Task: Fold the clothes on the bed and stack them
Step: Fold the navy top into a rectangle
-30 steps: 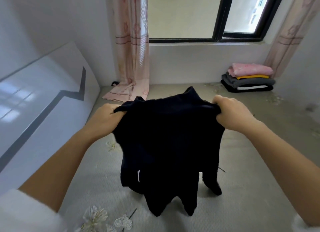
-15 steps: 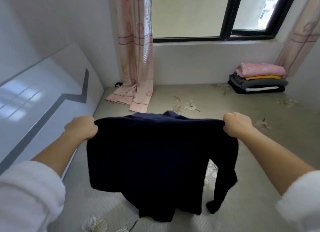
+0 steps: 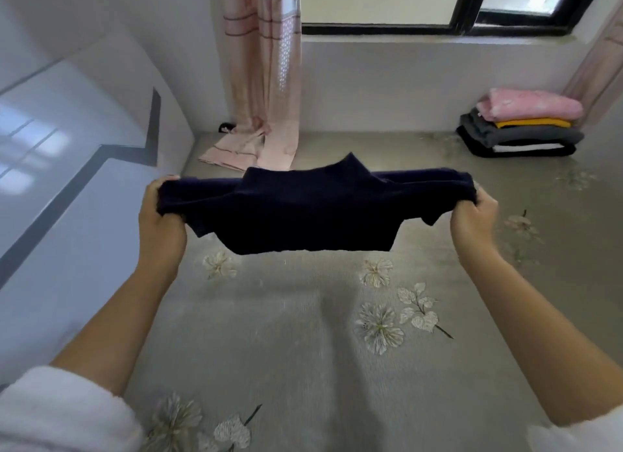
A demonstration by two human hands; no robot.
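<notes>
Left hand [image 3: 161, 222]: fingers curled round the left end of a dark navy sweater [image 3: 310, 215], gripping a bunched fold of fabric. Right hand [image 3: 472, 221]: fingers curled round the right end of the same garment, gripping it in the same way. Both arms are extended forward and well apart, so the sweater is stretched taut and level between the two hands. White fleecy sleeves [image 3: 57, 414] are pushed up toward the elbows.

Sweater position: held in the air above the bed [image 3: 286, 343], with its raised collar [image 3: 350, 163] pointing away from the person and its lower edge hanging free. A soft shadow lies on the bed surface beneath it.

Bed surface: grey-beige cover printed with pale flowers and leaves.

Far right corner of the bed: a stack of folded clothes [image 3: 519, 138] against the wall, well apart from the sweater. Top layer pink, then yellow, grey, white and black.

Left side: a glossy white headboard [image 3: 84, 182] with a dark angled stripe.

Far wall: a black-framed window [image 3: 465, 17] and a pink patterned curtain [image 3: 266, 81], whose lower end lies on the bed.
</notes>
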